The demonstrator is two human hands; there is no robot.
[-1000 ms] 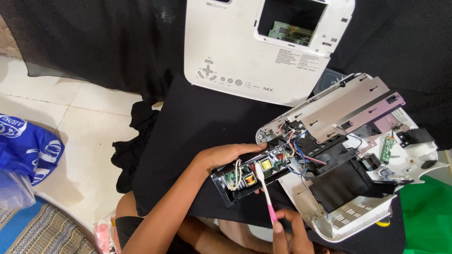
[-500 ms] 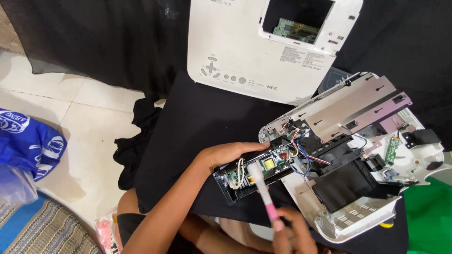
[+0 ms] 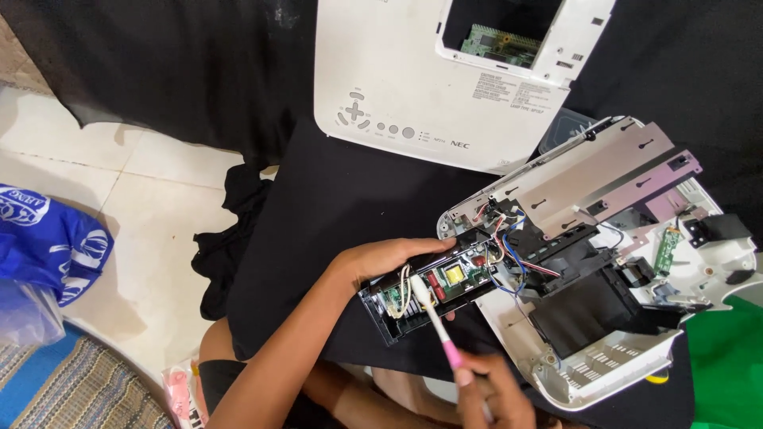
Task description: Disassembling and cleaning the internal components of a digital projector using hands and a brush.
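Note:
My left hand (image 3: 389, 258) grips the upper edge of a long black circuit board module (image 3: 441, 286) with green board, yellow part and wires. It still hangs by coloured wires from an opened white projector chassis (image 3: 604, 238). My right hand (image 3: 493, 393), at the bottom edge, holds a pink and white toothbrush (image 3: 435, 326). Its bristled head rests on the left part of the board.
A white projector top cover (image 3: 421, 79) with round buttons and a square opening lies at the back on black cloth (image 3: 318, 206). A blue plastic bag (image 3: 48, 242) lies left on white floor tiles. Green cloth (image 3: 727, 357) sits at the right edge.
The toothbrush head has shifted slightly left along the board as my right hand moved. My left hand keeps the same hold on the module.

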